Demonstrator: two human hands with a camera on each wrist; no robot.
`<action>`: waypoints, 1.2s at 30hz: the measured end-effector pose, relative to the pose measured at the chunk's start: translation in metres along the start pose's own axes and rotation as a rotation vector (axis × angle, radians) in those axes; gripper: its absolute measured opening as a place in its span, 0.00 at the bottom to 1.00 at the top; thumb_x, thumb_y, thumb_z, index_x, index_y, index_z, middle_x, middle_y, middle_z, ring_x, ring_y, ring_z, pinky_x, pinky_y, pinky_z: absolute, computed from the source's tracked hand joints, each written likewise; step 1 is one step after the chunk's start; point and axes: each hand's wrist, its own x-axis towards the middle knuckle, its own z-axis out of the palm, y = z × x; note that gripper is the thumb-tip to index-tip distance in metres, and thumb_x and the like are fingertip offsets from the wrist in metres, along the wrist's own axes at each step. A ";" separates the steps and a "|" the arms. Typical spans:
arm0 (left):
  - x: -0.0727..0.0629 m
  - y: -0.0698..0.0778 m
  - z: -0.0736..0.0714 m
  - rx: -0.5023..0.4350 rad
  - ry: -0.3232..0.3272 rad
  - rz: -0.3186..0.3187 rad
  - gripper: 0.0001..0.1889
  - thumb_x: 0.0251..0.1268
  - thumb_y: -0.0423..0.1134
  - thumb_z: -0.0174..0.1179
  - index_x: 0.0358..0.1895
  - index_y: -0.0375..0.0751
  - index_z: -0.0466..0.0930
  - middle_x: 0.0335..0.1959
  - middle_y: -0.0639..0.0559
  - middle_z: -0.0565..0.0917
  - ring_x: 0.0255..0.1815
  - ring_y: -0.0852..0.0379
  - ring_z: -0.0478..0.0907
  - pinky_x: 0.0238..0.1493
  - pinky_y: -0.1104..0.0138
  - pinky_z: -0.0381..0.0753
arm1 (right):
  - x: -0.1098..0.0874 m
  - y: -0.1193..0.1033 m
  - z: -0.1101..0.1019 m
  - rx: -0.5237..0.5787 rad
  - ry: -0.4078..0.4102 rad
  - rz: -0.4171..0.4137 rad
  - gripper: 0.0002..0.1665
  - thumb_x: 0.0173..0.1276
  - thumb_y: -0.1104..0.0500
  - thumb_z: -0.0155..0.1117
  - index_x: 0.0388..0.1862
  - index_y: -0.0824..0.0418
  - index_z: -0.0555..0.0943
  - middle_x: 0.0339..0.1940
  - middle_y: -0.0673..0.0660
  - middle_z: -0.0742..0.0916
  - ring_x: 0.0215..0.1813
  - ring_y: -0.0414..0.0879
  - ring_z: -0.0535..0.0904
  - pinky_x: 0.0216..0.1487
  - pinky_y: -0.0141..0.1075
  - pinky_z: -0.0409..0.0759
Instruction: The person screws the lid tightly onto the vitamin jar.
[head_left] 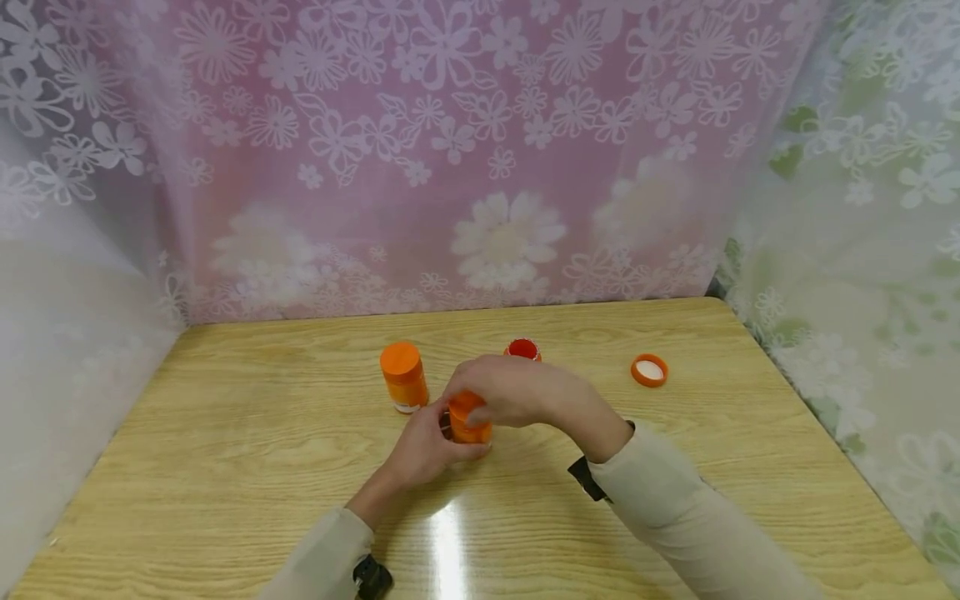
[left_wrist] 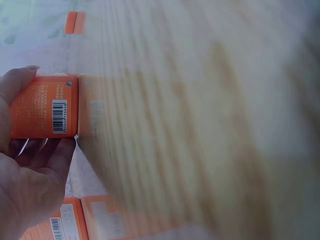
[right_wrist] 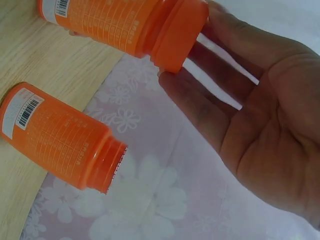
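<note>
Orange capped bottle (head_left: 472,432) upright on the table (head_left: 225,467), between two hands.
The left hand (head_left: 429,447) grips its body; the right hand (head_left: 517,390) pinches its cap (right_wrist: 181,36). A slack left grip could let the bottle spin or tip under twisting; a straying right hand might knock the open bottle (right_wrist: 65,137) just beyond. A loose lid (head_left: 649,370) lies right.

Looking forward and down from the head, well back, over the wood-grained table (head_left: 247,467) to the pink white-flowered curtain (head_left: 360,167); from the left wrist, low across the table, close to the handheld orange-capped plastic jar (left_wrist: 40,112); from the right wrist, near, facing the curtain. Sharing that jar in all three, plus the uncapped orange plastic jar (right_wrist: 65,140) in head and right wrist.
</note>
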 end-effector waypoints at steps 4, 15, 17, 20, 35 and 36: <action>0.003 -0.012 0.001 -0.007 -0.009 0.004 0.26 0.53 0.42 0.73 0.55 0.48 0.74 0.44 0.58 0.81 0.43 0.59 0.79 0.45 0.66 0.79 | 0.001 -0.005 0.005 -0.065 0.072 0.064 0.11 0.65 0.58 0.66 0.47 0.55 0.83 0.43 0.48 0.81 0.42 0.43 0.76 0.45 0.34 0.76; 0.005 -0.011 0.004 -0.018 -0.005 0.005 0.27 0.51 0.44 0.73 0.55 0.45 0.75 0.45 0.56 0.81 0.42 0.59 0.80 0.45 0.66 0.79 | 0.000 -0.020 0.018 -0.237 0.194 0.243 0.16 0.66 0.46 0.65 0.34 0.58 0.77 0.26 0.48 0.73 0.25 0.42 0.71 0.26 0.31 0.72; 0.005 -0.011 0.004 -0.014 -0.006 0.005 0.26 0.51 0.44 0.73 0.54 0.45 0.75 0.45 0.56 0.81 0.42 0.59 0.80 0.45 0.66 0.79 | -0.001 -0.020 0.021 -0.270 0.211 0.266 0.19 0.66 0.43 0.63 0.37 0.58 0.78 0.27 0.48 0.74 0.24 0.42 0.72 0.24 0.32 0.72; 0.004 -0.011 0.004 0.003 -0.005 0.014 0.26 0.51 0.44 0.73 0.53 0.45 0.75 0.45 0.57 0.80 0.42 0.59 0.79 0.46 0.64 0.79 | -0.001 -0.017 0.023 -0.290 0.224 0.281 0.26 0.67 0.37 0.58 0.48 0.56 0.79 0.35 0.50 0.79 0.30 0.45 0.77 0.26 0.35 0.76; -0.004 0.015 -0.001 -0.001 -0.007 0.018 0.24 0.54 0.34 0.71 0.54 0.37 0.75 0.42 0.53 0.81 0.39 0.56 0.78 0.41 0.67 0.79 | -0.007 -0.004 0.014 -0.106 0.140 -0.004 0.13 0.66 0.57 0.66 0.50 0.55 0.83 0.43 0.50 0.80 0.44 0.47 0.74 0.49 0.37 0.74; -0.005 0.015 -0.001 -0.003 -0.008 0.019 0.24 0.54 0.35 0.71 0.54 0.37 0.75 0.42 0.53 0.81 0.40 0.57 0.78 0.41 0.67 0.79 | -0.006 -0.005 0.016 -0.120 0.159 0.019 0.12 0.66 0.55 0.66 0.48 0.56 0.83 0.40 0.50 0.79 0.41 0.47 0.74 0.46 0.36 0.73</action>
